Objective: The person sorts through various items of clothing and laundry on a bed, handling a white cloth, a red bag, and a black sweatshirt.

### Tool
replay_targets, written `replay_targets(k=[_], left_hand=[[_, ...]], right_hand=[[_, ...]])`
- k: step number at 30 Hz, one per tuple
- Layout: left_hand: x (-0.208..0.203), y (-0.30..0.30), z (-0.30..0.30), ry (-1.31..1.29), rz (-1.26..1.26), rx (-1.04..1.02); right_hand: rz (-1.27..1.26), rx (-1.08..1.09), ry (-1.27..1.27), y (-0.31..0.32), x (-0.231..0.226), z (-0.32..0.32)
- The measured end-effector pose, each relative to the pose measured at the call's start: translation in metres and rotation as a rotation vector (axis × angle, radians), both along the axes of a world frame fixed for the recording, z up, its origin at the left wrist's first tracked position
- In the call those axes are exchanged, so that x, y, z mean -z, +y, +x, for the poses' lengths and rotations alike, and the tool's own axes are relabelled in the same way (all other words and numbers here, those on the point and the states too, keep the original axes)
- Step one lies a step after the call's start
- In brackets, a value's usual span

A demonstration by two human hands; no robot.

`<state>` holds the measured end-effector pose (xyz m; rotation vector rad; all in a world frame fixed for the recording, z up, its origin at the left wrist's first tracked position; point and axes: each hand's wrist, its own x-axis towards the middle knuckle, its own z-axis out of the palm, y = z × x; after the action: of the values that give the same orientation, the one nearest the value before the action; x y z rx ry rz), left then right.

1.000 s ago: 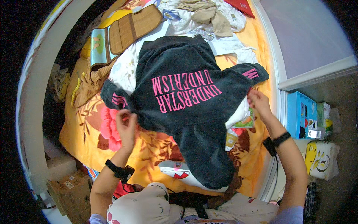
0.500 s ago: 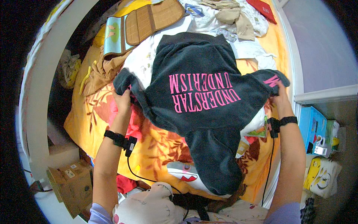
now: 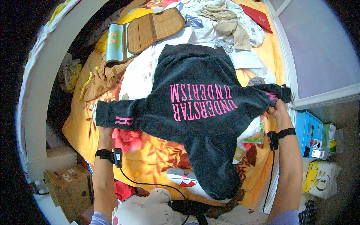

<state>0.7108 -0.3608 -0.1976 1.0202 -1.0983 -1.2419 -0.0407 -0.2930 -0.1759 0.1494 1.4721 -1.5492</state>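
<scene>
A black hoodie (image 3: 195, 75) with pink lettering lies spread out, its ribbed hem away from me and its hood (image 3: 213, 165) toward me. Its left-hand sleeve (image 3: 129, 110) reaches out flat to the side. My left hand (image 3: 106, 131) is under that sleeve near the cuff, so most of its fingers are hidden; small bits show past the far edge. At the other side my right hand (image 3: 278, 109) pinches the right-hand sleeve close to its cuff. Both wrists wear black straps with small cabled devices.
Orange patterned bedding (image 3: 157, 150) lies beneath. Beyond the hoodie are a woven folding mat (image 3: 155, 32), beige clothing (image 3: 232, 26) and a red folder (image 3: 257, 18). A brown ribbed garment (image 3: 107, 82) is at left. Below the bed stand a cardboard box (image 3: 71, 191) and a blue bin (image 3: 308, 131).
The left-hand sleeve has gone from bunched to stretched out leftward, and my left hand has moved left and under it. My right hand has shifted slightly toward me, still on its sleeve.
</scene>
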Motion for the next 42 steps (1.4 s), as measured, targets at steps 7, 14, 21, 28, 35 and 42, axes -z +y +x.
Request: replay_targets(k=[7, 14, 21, 28, 35, 42], left_hand=[[-0.007, -0.017, -0.070, 0.706, 0.187, -0.050], [0.013, -0.008, -0.005, 0.642, 0.011, 0.141], [-0.035, -0.019, -0.002, 0.699, -0.046, 0.065], [-0.104, -0.004, -0.073, 0.710, 0.009, 0.233], [-0.153, 0.004, -0.121, 0.250, 0.057, 0.150], [-0.191, -0.001, -0.290, -0.375, -0.324, 0.348]], right_hand=[[-0.145, -0.003, -0.062, 0.004, -0.043, -0.042], [-0.402, -0.092, -0.038, -0.012, -0.116, 0.049], [-0.570, -0.611, 1.602, -0.011, -0.164, 0.238], [-0.469, -1.763, 1.879, 0.030, -0.061, 0.310], [-0.589, -1.539, 1.843, 0.036, -0.095, 0.291], [-0.421, -0.937, 1.666, 0.033, -0.113, 0.201]])
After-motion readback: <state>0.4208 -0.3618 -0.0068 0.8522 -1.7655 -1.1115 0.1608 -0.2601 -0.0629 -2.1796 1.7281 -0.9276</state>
